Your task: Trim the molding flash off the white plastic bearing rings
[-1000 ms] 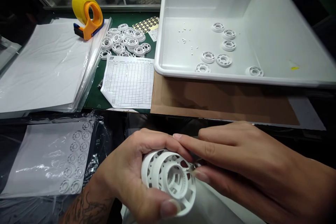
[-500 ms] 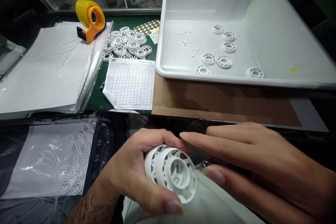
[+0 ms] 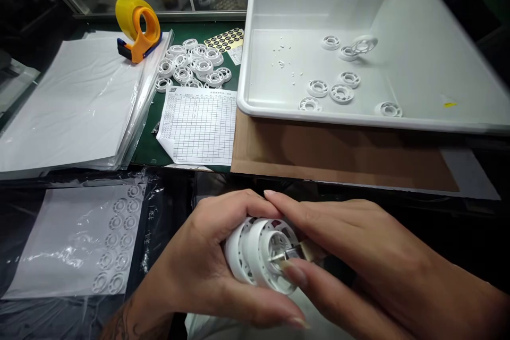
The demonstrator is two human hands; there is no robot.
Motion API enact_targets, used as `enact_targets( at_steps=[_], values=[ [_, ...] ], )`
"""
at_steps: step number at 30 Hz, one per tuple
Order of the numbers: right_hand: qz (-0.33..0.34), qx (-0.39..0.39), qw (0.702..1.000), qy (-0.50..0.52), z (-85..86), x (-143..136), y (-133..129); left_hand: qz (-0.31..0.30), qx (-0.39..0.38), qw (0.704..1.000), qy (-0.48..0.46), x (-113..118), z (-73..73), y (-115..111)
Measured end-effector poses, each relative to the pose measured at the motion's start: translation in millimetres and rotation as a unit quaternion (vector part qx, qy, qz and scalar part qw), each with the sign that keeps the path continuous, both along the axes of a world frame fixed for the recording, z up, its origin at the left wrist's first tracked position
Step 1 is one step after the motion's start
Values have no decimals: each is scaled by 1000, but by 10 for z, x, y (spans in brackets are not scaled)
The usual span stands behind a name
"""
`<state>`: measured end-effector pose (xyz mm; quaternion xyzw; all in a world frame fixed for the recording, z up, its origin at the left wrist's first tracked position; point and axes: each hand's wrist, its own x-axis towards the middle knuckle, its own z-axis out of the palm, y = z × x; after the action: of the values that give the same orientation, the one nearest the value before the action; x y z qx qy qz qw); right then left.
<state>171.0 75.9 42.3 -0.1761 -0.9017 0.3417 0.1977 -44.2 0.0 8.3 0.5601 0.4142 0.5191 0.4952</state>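
My left hand [image 3: 215, 255] is wrapped round a short stack of white plastic rings [image 3: 255, 255], holding them on their side above my lap. Between the thumb and fingers of my right hand [image 3: 370, 255] is a small tool with a thin metal blade [image 3: 290, 253], its handle mostly covered. The blade tip reaches into the central hole of the nearest ring. My right index fingertip rests against my left fingers over the stack. In the white tray [image 3: 311, 10], a tilted, slightly blurred ring [image 3: 364, 44] overlaps another ring, with several more lying flat.
White scraps [image 3: 281, 64] lie in the tray. Left of it are a pile of white rings [image 3: 199, 66], a sticker sheet [image 3: 225, 40], a printed form [image 3: 197, 127] and a yellow tape dispenser [image 3: 139, 32] on bagged sheets [image 3: 71, 101]. Lower left, clear plastic covers rows of rings [image 3: 115, 239].
My right hand has moved left, bringing the blade into the ring's centre. Another ring, tilted, has appeared in the tray, and one ring there has shifted nearer me.
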Motion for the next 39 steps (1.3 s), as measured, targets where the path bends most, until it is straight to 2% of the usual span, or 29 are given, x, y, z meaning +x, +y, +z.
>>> enact_targets(
  at_steps=[6, 11, 20, 23, 26, 29, 32, 35, 39],
  values=[
    [-6, 27, 1000, 5, -16, 1, -5, 1, 7, 1000, 6, 2, 4, 20],
    [-25, 52, 998, -7, 6, -51, -4, 7, -8, 1000, -1, -1, -46, 45],
    [-33, 25, 999, -10, -34, -26, 9, 5, -90, 993, -72, 26, -71, 35],
    [-23, 22, 999, 15, -32, 44, 53, -10, -166, 975, -148, 12, -82, 52],
    [13, 2, 1000, 28, -62, 82, 123, -34, -271, 933, -232, -15, -166, 83],
    [42, 31, 997, 49, -175, 70, 194, -45, -300, 923, -236, -4, -305, 141],
    [38, 40, 994, 95, -353, 89, 304, -31, -269, 933, -236, 38, -417, 193],
    [-48, 55, 994, 77, -581, 206, 515, 4, -228, 938, -262, 53, -442, 191],
    [-177, 89, 978, -60, -974, 401, 870, 9, -231, 922, -310, 50, -357, 131]
  ],
)
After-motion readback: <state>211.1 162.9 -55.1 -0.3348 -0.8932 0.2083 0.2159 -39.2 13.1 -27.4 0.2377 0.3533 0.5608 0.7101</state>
